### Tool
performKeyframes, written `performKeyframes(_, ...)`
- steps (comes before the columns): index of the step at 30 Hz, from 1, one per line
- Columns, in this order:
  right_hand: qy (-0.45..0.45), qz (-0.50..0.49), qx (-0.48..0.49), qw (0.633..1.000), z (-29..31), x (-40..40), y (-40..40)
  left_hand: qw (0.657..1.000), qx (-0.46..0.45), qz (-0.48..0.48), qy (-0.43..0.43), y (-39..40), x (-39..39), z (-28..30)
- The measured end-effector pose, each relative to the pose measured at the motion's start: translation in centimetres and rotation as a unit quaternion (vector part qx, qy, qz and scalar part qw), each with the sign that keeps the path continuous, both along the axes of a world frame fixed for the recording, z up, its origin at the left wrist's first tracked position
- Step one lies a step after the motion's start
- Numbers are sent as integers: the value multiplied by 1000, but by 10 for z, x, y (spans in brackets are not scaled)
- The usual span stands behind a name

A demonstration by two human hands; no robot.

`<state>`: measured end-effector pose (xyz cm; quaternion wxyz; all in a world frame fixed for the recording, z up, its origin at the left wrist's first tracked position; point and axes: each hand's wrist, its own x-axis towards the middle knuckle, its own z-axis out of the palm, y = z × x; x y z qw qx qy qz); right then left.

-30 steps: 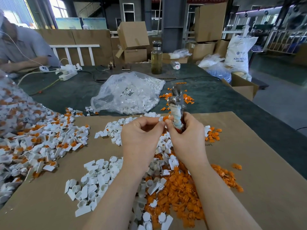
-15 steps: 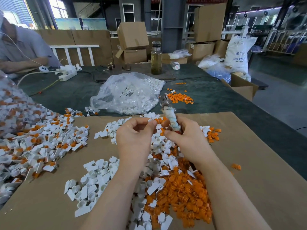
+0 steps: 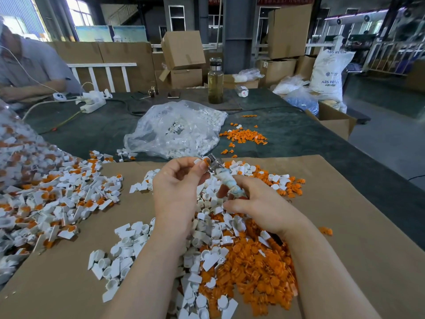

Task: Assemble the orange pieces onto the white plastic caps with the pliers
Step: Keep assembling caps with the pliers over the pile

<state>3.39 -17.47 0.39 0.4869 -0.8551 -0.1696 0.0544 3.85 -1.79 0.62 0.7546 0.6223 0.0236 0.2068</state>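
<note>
Left hand (image 3: 178, 180) pinching white cap (image 3: 198, 161) with orange piece (image 3: 206, 160), above cardboard's far edge. Right hand (image 3: 257, 203) gripping pliers (image 3: 224, 177), jaws at the piece. Risk: misaligned squeeze pops piece out or nips fingertip (image 3: 203, 166).

Left hand (image 3: 178, 194) and right hand (image 3: 262, 207) were both bare: no gloves, rings or wristbands behind the fingers. Both forearms were uncovered to the frame's lower edge; no sleeve showed. Visible fingernails were short and unpainted.
</note>
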Motion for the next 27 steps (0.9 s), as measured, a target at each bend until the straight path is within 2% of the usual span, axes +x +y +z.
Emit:
performKeyframes(15,-35,-13,-29,999,-7,4,5,999,-27,-14,9,1,0,-1)
performKeyframes(19,-52,-26,-58,997,-9,5,6,997,-43,-44,38,5,2,0)
performKeyframes(23,-81,-54,-96,991,-11,6,6,976,-157,-61,134,20,5,1)
performKeyframes(27,-92,-116,-108,983,-14,10,-2,933,-298,12,202,54,14,1)
